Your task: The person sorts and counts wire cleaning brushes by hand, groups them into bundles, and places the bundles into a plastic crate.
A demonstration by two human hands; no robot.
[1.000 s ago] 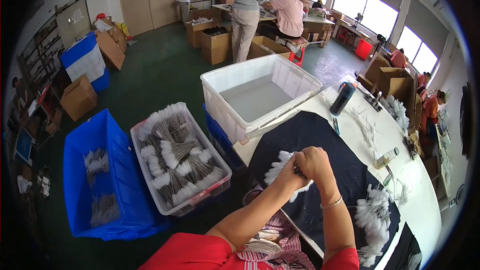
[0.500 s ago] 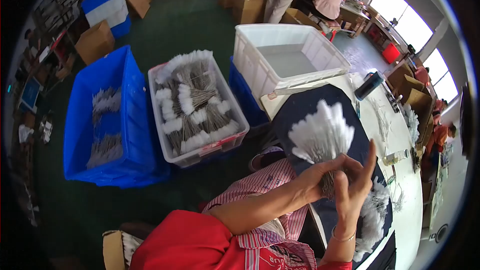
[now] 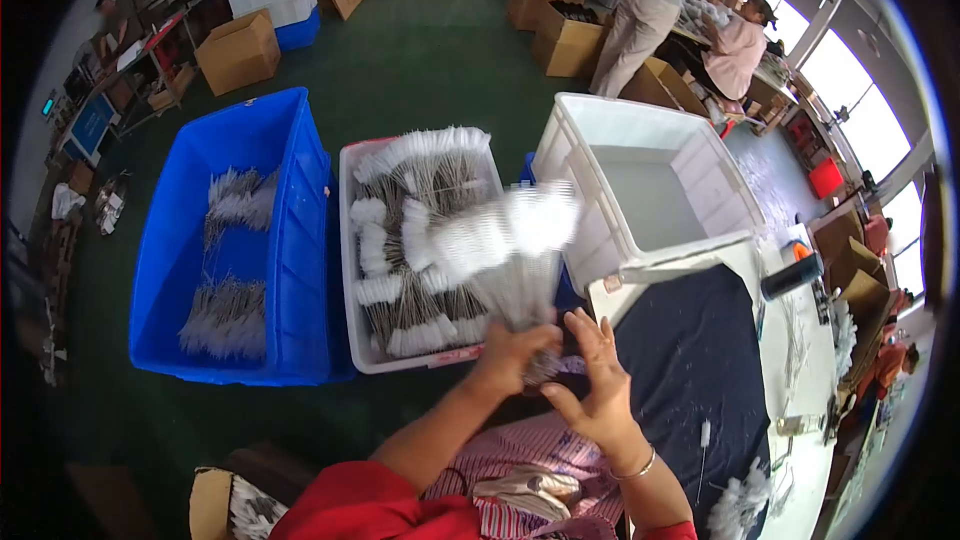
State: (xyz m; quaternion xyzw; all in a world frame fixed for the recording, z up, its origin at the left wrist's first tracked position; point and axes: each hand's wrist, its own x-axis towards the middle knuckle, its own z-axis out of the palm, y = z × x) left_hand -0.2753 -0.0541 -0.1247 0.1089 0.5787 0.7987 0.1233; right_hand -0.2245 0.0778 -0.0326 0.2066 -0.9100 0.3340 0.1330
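My left hand (image 3: 515, 360) is closed around the wire stems of a bundle of white-bristled wire brushes (image 3: 510, 240). The bundle is blurred by motion, heads up, in front of the white bin of brushes (image 3: 348, 240). Close to the bundle's lower end is my right hand (image 3: 595, 385), fingers and thumb apart; whether it touches the stems I cannot tell. One loose brush (image 3: 705, 440) and a small pile of brushes (image 3: 742, 502) lie on the dark cloth (image 3: 690, 340) to the right.
A blue bin (image 3: 300, 240) with brush bundles stands at the left. A second white bin (image 3: 640, 265) stands behind the cloth-covered table corner. On the white table (image 3: 820, 370) are a dark bottle (image 3: 792, 278) and loose wires. Two people work at the back right.
The bundle and both hands have moved left, from over the dark cloth to the filled white bin. The view has turned. My right hand's fingers are spread wider from the bundle.
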